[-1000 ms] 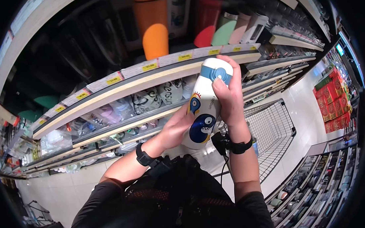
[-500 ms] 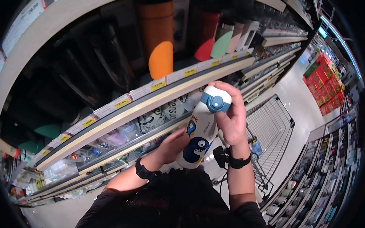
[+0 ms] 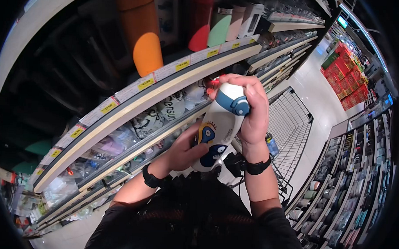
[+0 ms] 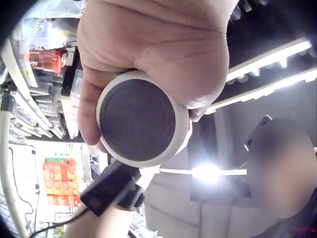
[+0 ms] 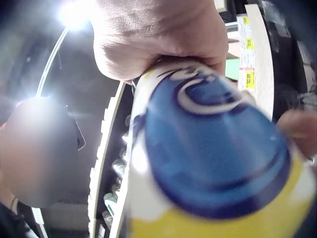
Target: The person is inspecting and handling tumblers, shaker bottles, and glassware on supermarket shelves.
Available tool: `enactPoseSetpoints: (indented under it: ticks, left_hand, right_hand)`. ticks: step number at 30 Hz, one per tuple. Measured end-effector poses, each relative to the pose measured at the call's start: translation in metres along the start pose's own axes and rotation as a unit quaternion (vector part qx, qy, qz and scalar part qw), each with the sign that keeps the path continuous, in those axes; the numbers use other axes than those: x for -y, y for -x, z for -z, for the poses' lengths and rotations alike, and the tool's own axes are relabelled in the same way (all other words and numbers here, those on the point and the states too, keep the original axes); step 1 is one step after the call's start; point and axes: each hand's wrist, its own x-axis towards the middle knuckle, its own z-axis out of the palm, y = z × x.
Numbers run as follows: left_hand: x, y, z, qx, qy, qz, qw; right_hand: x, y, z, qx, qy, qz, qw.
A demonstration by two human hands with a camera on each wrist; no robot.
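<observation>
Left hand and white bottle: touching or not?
Touching. The head view shows the left hand gripping the lower part of the white bottle, its thumb lying across the printed side.

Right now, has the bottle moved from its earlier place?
Yes, lower in the head view: the bottle's top reached the shelf edge before; now it lies below.

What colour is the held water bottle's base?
The water bottle's base is dark grey inside a white rim; the left wrist view shows it best.
</observation>
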Motion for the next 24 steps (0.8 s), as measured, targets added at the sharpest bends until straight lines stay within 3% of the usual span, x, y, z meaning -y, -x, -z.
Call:
enactPoseSetpoints:
  ticks: [2, 13, 16, 19, 20, 24]
  left_hand:
    - [-0.002, -0.006, -0.002, -0.001, -0.08, -0.002, 0.997]
    - [-0.005, -0.024, -0.018, -0.001, 0.06, 0.004, 0.998]
    - [-0.017, -0.029, -0.022, -0.031, 0.073, 0.021, 0.997]
    - [-0.014, -0.03, -0.02, -0.06, 0.069, 0.043, 0.995]
    - [-0.011, -0.028, -0.021, -0.079, 0.043, 0.024, 0.996]
    - [-0.02, -0.022, -0.025, -0.083, 0.014, 0.01, 0.996]
  right_hand:
    - [0.003, 0.0, -0.001, -0.026, -0.025, -0.022, 0.999]
    - [0.015, -0.008, -0.001, -0.093, -0.022, -0.083, 0.992]
    - [-0.003, -0.01, 0.006, -0.179, 0.184, 0.018, 0.966]
    - [-0.008, -0.008, 0.006, -0.184, 0.24, 0.078, 0.95]
    - [-0.004, -0.005, 0.003, -0.187, 0.18, 0.034, 0.965]
    - [-0.006, 0.005, 0.001, -0.173, 0.173, 0.066, 0.967]
